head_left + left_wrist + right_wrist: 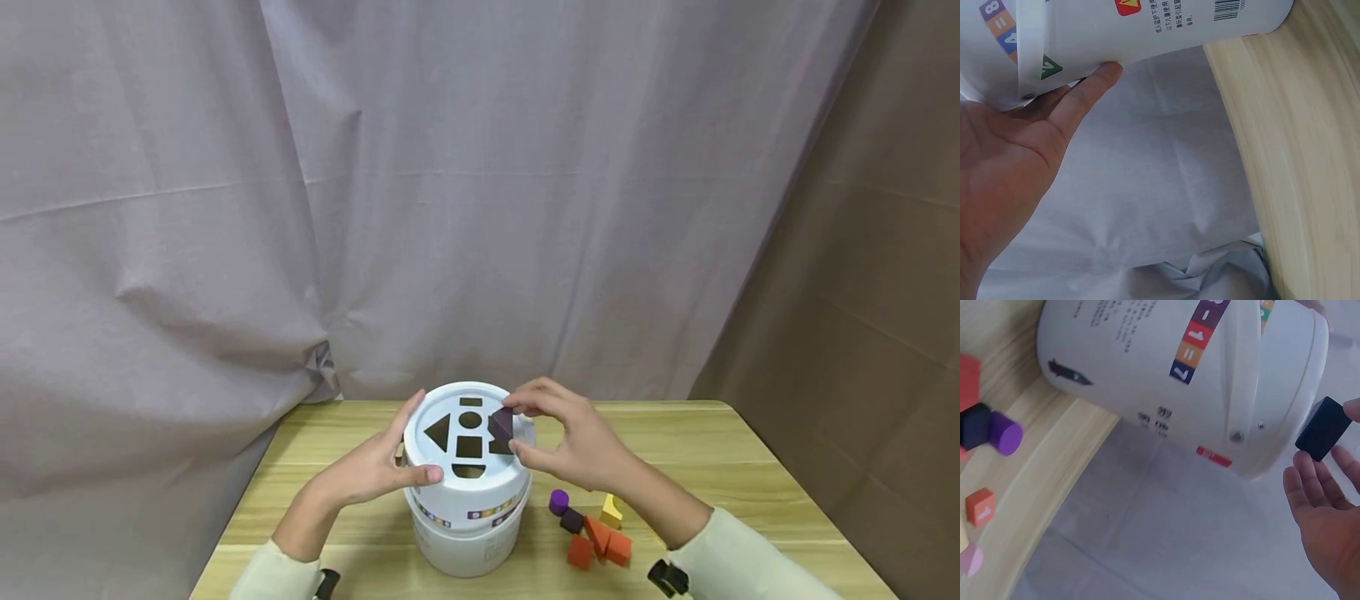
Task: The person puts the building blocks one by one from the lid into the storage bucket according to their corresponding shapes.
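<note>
Bucket (467,508) stands on table (750,467), loose blocks (592,533) to its right.

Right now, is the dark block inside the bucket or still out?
Out. The right hand pinches the dark block above the white bucket's lid.

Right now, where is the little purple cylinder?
In the head view, the purple cylinder stands on the table, right of the white bucket, beside the orange blocks.
</note>
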